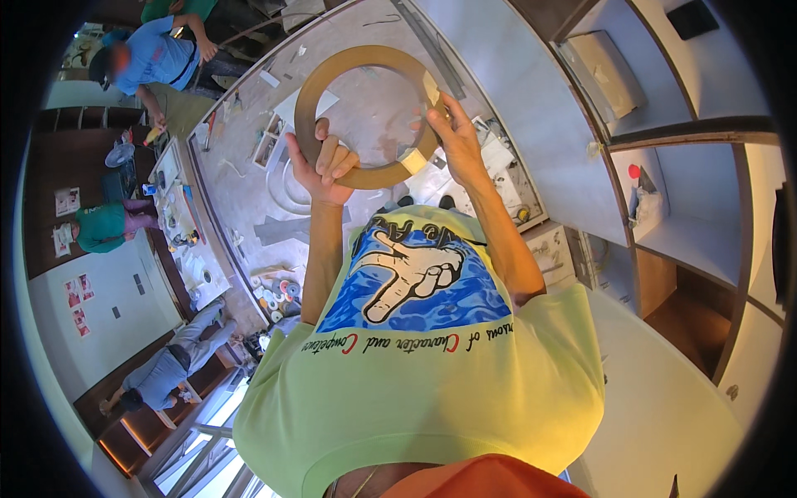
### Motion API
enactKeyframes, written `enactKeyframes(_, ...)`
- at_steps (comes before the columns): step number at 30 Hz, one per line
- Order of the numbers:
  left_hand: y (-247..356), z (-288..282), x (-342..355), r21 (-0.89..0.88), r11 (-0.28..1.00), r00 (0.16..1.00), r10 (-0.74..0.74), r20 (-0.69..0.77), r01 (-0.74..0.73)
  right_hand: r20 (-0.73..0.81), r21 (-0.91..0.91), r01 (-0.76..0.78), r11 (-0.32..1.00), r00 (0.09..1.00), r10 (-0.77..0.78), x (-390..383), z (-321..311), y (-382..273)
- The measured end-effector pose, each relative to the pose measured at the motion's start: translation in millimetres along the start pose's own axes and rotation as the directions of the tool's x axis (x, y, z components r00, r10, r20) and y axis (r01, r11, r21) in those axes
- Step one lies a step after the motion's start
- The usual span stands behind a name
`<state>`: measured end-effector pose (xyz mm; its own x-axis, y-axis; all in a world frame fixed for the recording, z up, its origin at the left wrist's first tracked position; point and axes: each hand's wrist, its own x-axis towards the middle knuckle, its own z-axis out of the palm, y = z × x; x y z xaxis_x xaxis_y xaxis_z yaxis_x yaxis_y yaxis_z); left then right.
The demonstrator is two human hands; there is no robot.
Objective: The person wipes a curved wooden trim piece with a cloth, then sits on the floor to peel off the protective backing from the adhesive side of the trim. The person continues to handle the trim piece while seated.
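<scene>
- L hand gripping lower-left of brown ring, fingers curled thru hole; palm partly hidden.
- R hand gripping ring's R side; some fingers partly behind it.
- Ring held up btwn hands: flat, smooth-looking, w/ 2 pale patches, material unclear.
- Yellow-green tee: black/red script, upside down, partly lost in folds.

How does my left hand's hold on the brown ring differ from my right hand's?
The left hand is at the lower left of the brown ring; the right hand is at its right side.
The left hand's fingers curl over the near face; most of the right hand's fingers are hidden behind the ring.
The right hand lies near two pale patches; the left hand has none beside it.
Both are bare and grip the same ring.
</scene>
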<state>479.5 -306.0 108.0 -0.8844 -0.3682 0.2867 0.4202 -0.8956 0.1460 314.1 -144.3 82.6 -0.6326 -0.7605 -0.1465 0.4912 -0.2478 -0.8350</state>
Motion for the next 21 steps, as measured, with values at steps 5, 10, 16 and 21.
enactKeyframes(5,-20,5,-7,0.088,0.996,1.000,0.009,0.017,-0.010,-0.067,-0.102,0.020,0.995,0.997,-0.027,-6,-8,-7)
enactKeyframes(10,-27,18,-5,0.238,0.971,1.000,-0.020,0.014,0.016,-0.106,-0.143,0.084,0.986,0.989,-0.099,-1,-14,1)
enactKeyframes(16,-37,27,-2,0.310,0.951,1.000,-0.011,0.017,0.005,-0.160,-0.552,0.277,0.787,0.891,-0.426,10,-25,6)
enactKeyframes(21,-40,27,-5,0.329,0.943,0.998,-0.031,-0.046,0.044,-0.101,-0.601,0.394,0.695,0.825,-0.556,25,-36,13)
